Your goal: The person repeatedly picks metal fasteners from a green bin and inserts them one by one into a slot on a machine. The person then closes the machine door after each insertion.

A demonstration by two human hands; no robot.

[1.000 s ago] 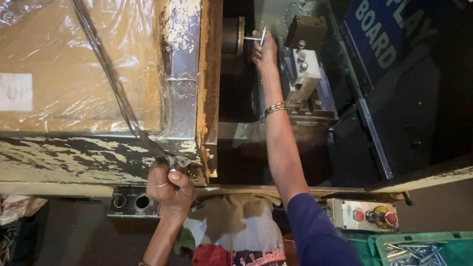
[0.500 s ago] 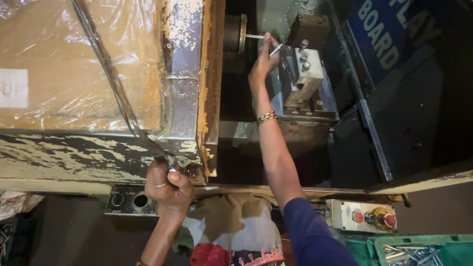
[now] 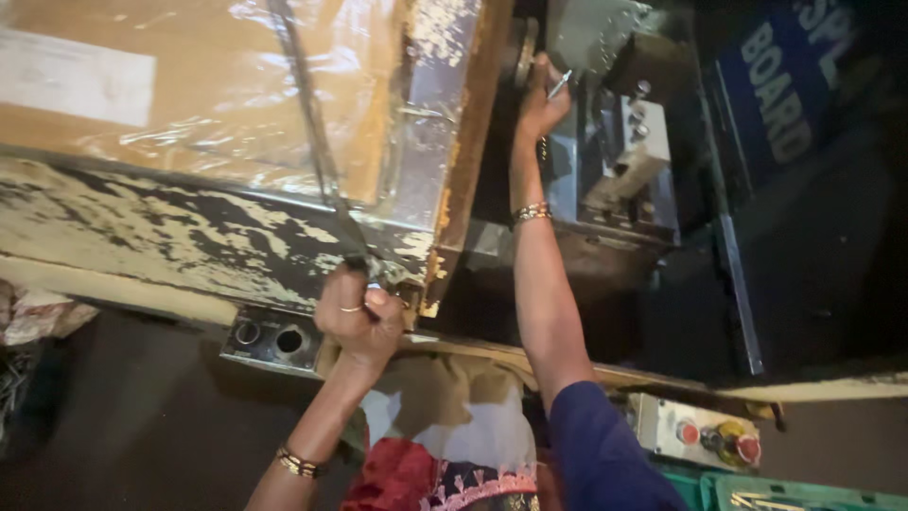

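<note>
The left hand (image 3: pixel 357 317) is curled into a tight fist around the near end of a dark lever (image 3: pixel 317 161). The lever is long and thin. It runs from the fist up and away, across the big panel (image 3: pixel 189 114). A ring shows on one finger, and a bangle sits on the left wrist, low down in the picture.

The right hand (image 3: pixel 539 99) is far off, with the arm stretched out long. Its fingers are pinched shut on a small shiny metal piece (image 3: pixel 559 84). The piece is thin like a little rod, and it pokes out to the right of the fingers. The hand is just beside a round dark wheel (image 3: pixel 519 52) at the far end of the machine (image 3: pixel 619 161). A bangle sits on this wrist too, and the sleeve near the shoulder is blue.

The panel on the left is brown and covered with crinkly clear plastic. Its near edge is old, with paint peeling off in patches. A rusty orange strip (image 3: pixel 468 161) runs down its right side, between the two arms.

To the right of the right arm is the grey metal machine, with blocks and bolts on it. Further right is a blue board (image 3: pixel 785 85) with white letters.

Near the person, on the right, is a small button box (image 3: pixel 695 431) with red knobs. Under the left hand are two round holes (image 3: pixel 270 336) in a metal plate.
</note>
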